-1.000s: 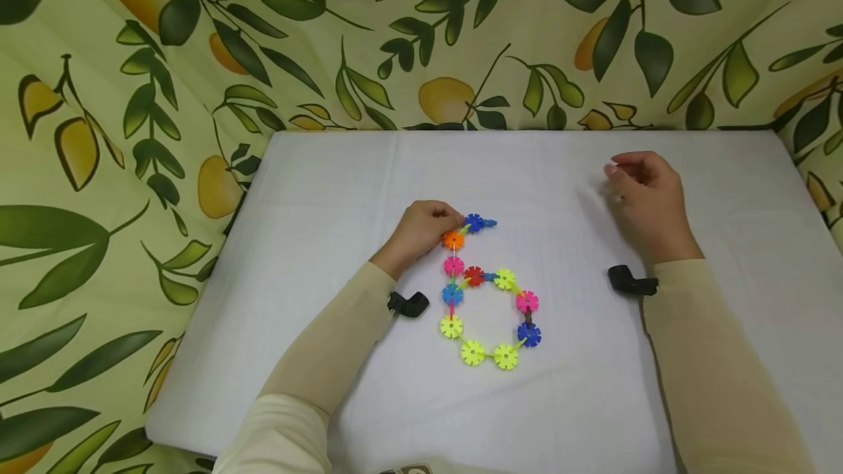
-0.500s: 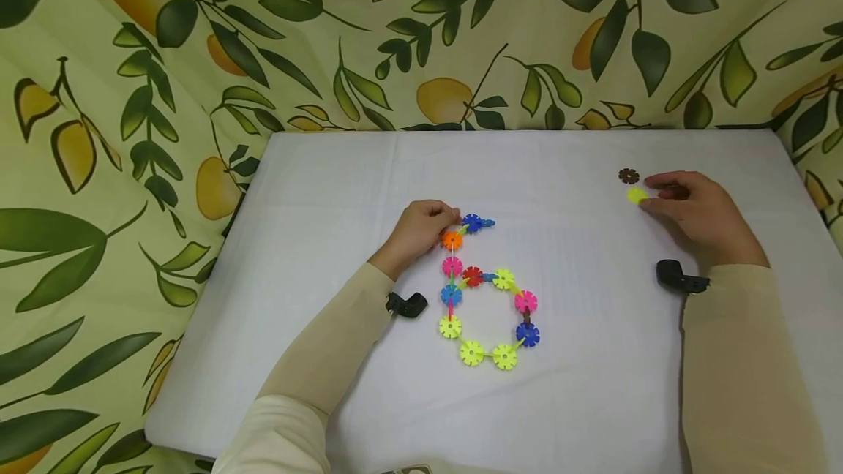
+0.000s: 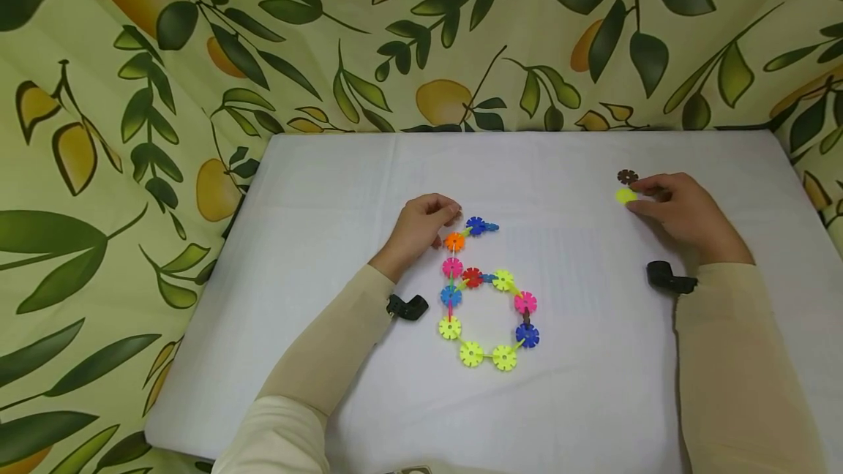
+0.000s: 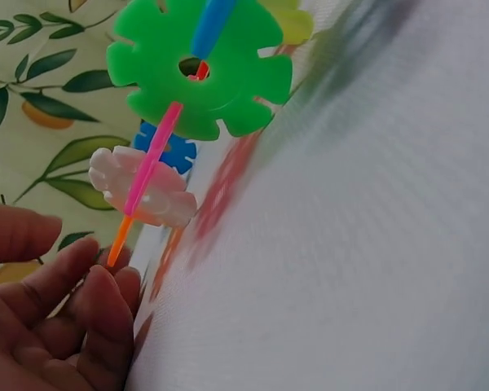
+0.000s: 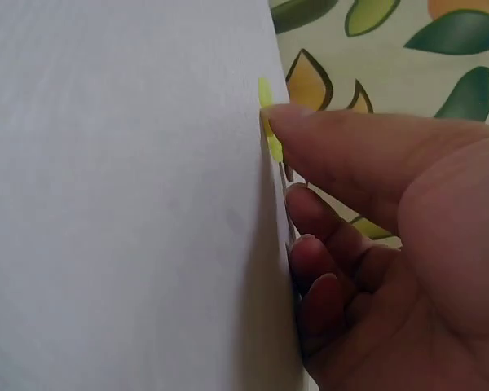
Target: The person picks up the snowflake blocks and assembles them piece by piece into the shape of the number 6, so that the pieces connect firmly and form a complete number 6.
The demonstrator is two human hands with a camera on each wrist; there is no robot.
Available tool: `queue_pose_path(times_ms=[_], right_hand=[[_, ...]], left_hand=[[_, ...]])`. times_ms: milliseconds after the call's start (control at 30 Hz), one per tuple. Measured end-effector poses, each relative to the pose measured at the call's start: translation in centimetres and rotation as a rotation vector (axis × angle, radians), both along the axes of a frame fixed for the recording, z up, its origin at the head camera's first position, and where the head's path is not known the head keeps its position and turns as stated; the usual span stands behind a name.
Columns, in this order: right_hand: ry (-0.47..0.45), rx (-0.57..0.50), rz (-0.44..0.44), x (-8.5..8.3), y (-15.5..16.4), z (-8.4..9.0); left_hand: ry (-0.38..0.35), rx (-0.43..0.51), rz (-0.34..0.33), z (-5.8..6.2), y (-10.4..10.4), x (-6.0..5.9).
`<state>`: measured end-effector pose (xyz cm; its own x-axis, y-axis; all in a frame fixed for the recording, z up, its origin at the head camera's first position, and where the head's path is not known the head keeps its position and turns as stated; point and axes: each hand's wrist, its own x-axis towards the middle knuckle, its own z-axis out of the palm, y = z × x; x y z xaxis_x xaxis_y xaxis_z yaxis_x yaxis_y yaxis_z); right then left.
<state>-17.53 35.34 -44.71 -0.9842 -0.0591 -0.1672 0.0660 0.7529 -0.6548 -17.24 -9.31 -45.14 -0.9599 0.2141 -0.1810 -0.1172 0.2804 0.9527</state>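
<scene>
Left hand (image 3: 421, 229) with fingers loosely curled beside the far end of the snowflake-disc chain (image 3: 484, 291) mid-table, right hand (image 3: 681, 214) far right, fingertips pinching a yellow disc (image 3: 626, 196), brown disc (image 3: 627, 177) just beyond

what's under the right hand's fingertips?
The right hand touches a yellow disc on the white table; a brown disc lies just beyond. Anything beneath the palm is hidden.

White table (image 3: 329, 189), linked disc chain (image 3: 487, 298), brown disc (image 3: 627, 176), yellow disc (image 3: 624, 196)
</scene>
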Motion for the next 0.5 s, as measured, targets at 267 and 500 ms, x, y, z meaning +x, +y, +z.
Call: queue_pose_path(times_ms=[267, 500], right_hand=[[0.007, -0.023, -0.068, 0.1, -1.0, 0.2], [0.050, -0.099, -0.086, -0.1, -3.1, 0.0]], left_hand=[[0.048, -0.040, -0.168, -0.3, 0.2, 0.0], [0.102, -0.067, -0.191, -0.4, 0.4, 0.2]])
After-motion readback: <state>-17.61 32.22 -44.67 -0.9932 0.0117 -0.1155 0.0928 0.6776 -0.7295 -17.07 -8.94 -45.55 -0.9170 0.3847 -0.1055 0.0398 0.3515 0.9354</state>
